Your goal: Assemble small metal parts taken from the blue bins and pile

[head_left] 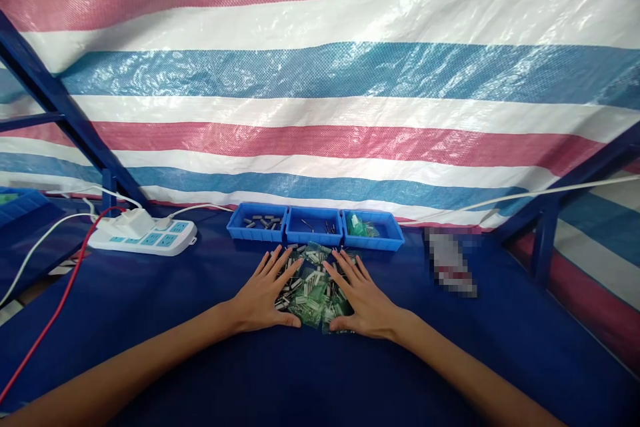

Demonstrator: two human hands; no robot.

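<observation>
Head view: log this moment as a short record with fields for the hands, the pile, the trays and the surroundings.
Left hand: open, fingers spread, against the pile's left side
Right hand: open, fingers spread, against the pile's right side
Pile: green plastic packets with metal parts, on blue cloth
Beyond pile: three blue plastic trays in a row
Left: white power strip
Right: blurred object
Backdrop: striped tarpaulin

Nothing legible, green packets included
</observation>
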